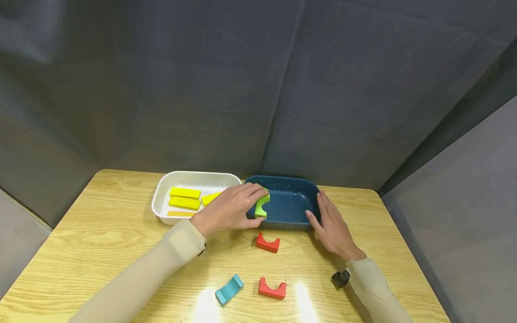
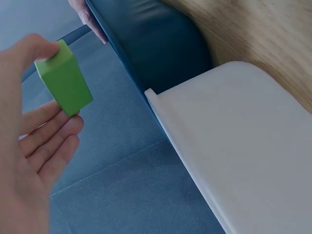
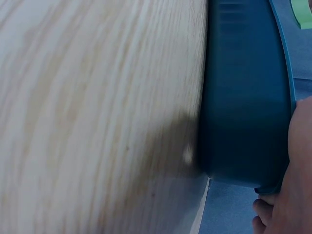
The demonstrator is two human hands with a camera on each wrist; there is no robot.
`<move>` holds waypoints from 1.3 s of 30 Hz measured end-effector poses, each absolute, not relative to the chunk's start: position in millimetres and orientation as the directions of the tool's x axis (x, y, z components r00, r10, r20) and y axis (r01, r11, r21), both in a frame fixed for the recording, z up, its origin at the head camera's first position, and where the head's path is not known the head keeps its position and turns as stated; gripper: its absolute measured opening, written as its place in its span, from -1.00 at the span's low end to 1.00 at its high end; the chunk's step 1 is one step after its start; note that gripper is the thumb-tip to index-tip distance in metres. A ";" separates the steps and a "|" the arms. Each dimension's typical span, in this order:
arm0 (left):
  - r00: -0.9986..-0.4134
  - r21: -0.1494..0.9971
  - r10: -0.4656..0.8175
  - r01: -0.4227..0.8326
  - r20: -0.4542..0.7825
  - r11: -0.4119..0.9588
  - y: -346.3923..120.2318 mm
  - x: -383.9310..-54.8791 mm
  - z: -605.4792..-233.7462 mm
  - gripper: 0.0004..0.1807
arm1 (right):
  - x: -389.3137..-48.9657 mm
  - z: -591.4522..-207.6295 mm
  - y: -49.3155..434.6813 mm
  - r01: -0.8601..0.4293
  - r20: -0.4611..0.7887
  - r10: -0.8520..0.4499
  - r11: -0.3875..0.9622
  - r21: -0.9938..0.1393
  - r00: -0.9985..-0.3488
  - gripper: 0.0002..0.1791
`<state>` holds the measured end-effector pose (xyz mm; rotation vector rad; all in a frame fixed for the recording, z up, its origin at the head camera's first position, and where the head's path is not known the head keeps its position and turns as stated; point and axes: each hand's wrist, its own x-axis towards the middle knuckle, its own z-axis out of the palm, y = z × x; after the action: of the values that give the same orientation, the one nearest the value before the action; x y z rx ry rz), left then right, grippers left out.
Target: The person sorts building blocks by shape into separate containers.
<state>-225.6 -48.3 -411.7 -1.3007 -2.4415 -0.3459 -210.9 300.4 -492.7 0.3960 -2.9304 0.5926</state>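
Note:
In the head view my left hand [image 1: 236, 204] pinches a lime-green block [image 1: 261, 207] with an arched cut-out, over the left part of a dark blue bin [image 1: 288, 224]. The left wrist view shows this green block [image 2: 68, 80] between thumb and fingertips, above rim height. My right hand [image 1: 333, 226] rests at the bin's right end, fingers straight along the side and thumb at the front corner. From the right wrist, the hand [image 3: 300, 161] touches the rim of the bin [image 3: 243, 112].
Left of the bin stands a white bin [image 1: 161, 214] holding several yellow blocks [image 1: 184, 202]. Two red arched blocks, one nearer the bin [image 1: 267, 246] and one farther forward [image 1: 271, 292], lie on the wooden table [image 1: 101, 224]. A blue curved block [image 1: 229, 289] lies at front. Dark curtain [image 1: 202, 89] hangs behind.

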 end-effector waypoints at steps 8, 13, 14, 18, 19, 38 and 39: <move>-0.562 0.068 0.736 0.810 0.377 0.583 -39.3 -234.6 -415.7 -0.31 | -210.6 -492.5 299.8 -0.288 0.186 -0.233 0.883 -0.371 -0.954 -0.10; -0.577 0.089 0.726 0.802 0.374 0.591 -32.0 -239.7 -416.8 -0.30 | -210.0 -491.8 301.8 -0.287 0.176 -0.235 0.881 -0.378 -0.956 -0.09; -0.577 0.090 0.726 0.802 0.373 0.591 -30.3 -241.0 -417.1 -0.30 | -209.9 -491.6 302.3 -0.285 0.172 -0.236 0.881 -0.376 -0.956 -0.09; -0.590 0.115 0.727 0.798 0.353 0.592 -23.5 -246.2 -418.2 -0.30 | -211.0 -492.6 304.0 -0.279 0.163 -0.233 0.885 -0.374 -0.959 -0.08; -0.596 0.125 0.725 0.795 0.343 0.594 -21.9 -247.5 -418.5 -0.30 | -211.5 -493.0 304.1 -0.278 0.163 -0.233 0.885 -0.373 -0.959 -0.08; -0.707 0.217 0.689 0.706 0.158 0.674 10.2 -272.6 -431.3 -0.24 | -213.4 -495.3 303.0 -0.274 0.157 -0.231 0.892 -0.359 -0.960 -0.07; -0.710 0.216 0.687 0.702 0.152 0.678 10.9 -273.5 -432.5 -0.25 | -213.1 -495.6 302.6 -0.275 0.157 -0.233 0.891 -0.360 -0.960 -0.07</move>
<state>-273.5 10.9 -432.5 -1.1704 -2.8242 -0.4006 -213.1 302.6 -495.6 0.3971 -2.9483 0.5861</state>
